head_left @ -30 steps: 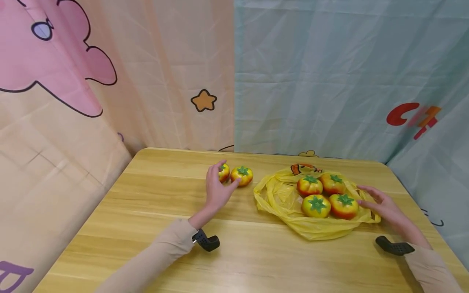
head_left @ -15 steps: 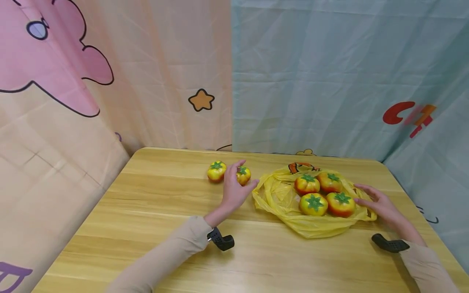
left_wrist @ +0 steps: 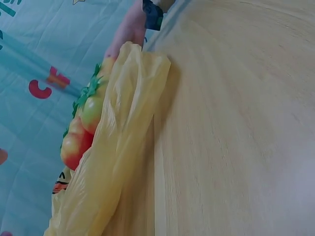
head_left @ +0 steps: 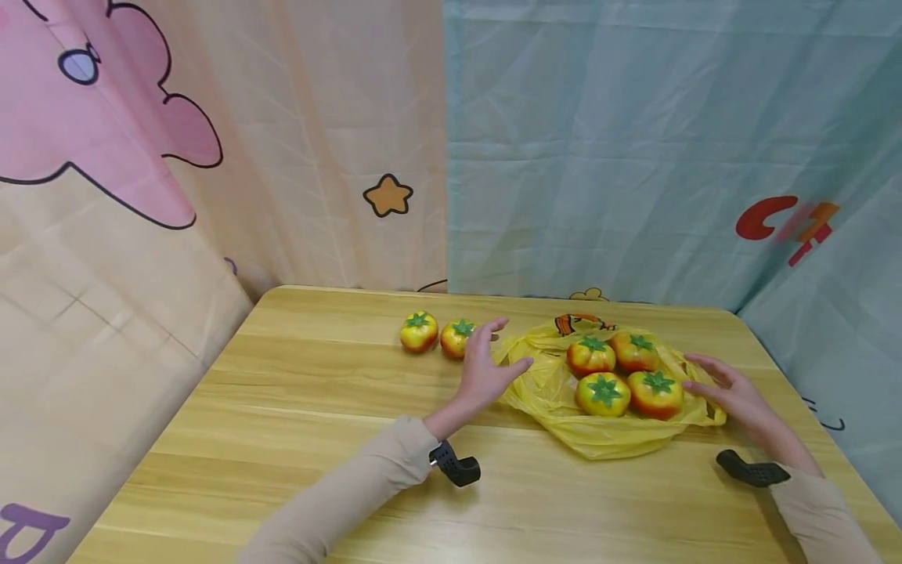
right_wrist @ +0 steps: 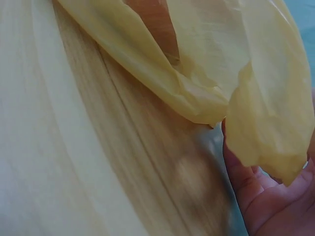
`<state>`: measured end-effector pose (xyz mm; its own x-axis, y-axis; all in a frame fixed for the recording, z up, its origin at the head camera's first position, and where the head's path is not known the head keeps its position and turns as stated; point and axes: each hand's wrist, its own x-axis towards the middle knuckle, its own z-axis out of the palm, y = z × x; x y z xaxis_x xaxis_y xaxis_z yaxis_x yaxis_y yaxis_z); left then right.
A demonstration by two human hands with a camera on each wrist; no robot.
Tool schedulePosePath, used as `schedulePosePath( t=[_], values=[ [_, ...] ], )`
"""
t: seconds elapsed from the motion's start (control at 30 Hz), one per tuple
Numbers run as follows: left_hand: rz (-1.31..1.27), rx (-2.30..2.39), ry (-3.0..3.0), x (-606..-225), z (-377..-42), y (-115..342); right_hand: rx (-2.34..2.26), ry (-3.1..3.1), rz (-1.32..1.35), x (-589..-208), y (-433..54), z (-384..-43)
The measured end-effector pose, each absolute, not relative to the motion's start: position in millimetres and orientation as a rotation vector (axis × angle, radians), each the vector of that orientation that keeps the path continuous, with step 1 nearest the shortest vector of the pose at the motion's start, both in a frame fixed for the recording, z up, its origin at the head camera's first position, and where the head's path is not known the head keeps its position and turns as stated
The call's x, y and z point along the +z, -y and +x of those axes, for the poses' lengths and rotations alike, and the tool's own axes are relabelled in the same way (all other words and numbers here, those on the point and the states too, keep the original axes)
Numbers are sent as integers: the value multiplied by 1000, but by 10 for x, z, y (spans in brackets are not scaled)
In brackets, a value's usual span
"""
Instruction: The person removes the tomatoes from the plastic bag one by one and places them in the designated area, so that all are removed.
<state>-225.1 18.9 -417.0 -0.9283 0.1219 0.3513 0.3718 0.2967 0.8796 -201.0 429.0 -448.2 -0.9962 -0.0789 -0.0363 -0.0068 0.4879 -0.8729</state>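
My left hand (head_left: 486, 372) is held with fingers and thumb spread, nothing between them, overlapping the left edge of a yellow plastic bag (head_left: 595, 442) in the head view. Spread flat on the wooden table, the bag bears several glossy red-yellow tomatoes (head_left: 604, 394) with green star-shaped leaves. On the bag's right side, my right hand (head_left: 736, 395) has its thumb tip at the nearest tomato and its fingers extended along the edge. Bag film (right_wrist: 275, 118) hangs over part of that hand in the right wrist view. Two more tomatoes, one at the left (head_left: 419, 332) and one partly behind my left hand (head_left: 456, 337), sit outside the bag.
The light wooden table (head_left: 296, 392) ends at a back edge against printed curtains (head_left: 599, 157). A black wrist device (head_left: 458, 466) sits on the left forearm, another (head_left: 752, 471) on the right.
My left hand has moved right, from around the two loose tomatoes to the bag's left edge, leaving both on the table. The right hand has stayed at the bag's right side.
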Motion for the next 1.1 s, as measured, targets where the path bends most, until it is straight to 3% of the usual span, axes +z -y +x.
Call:
schedulePosePath(
  t=[1.1],
  values=[
    [-499, -1854, 2421, -4246, -2180, -646, -1487, -2666, -44, -4437, -4264, -1992]
  ],
)
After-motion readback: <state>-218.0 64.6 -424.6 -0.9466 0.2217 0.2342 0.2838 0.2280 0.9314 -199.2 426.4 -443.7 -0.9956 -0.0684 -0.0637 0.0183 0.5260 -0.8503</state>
